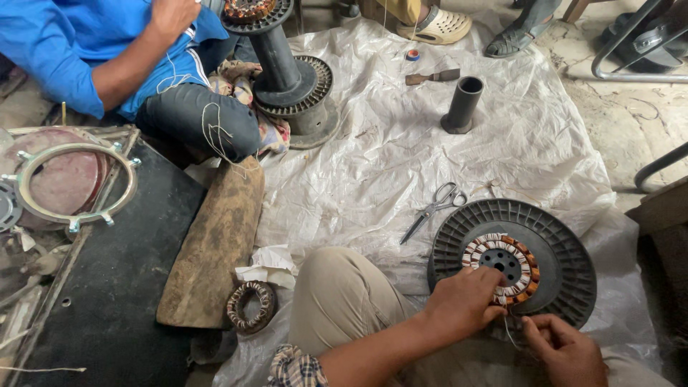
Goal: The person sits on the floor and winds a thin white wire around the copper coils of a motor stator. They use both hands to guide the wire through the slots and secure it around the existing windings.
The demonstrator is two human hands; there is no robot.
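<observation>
Down on the floor, a crinkled white plastic sheet is spread out as the work surface, keeping parts off the concrete. On it, at the lower right, lies a big dark ribbed disc, flat, serving as a steady base. Sitting in its centre is the wound stator, copper and white coils ringed around a dark hub. The left hand is clamped on the stator's near edge, fingers curled over the windings, wrist bent in across the knee to pin it. The right hand sits just below, thumb and fingertips pinching a thin thread running up to the coils. Scissors lie nearby on the sheet, blades closed
</observation>
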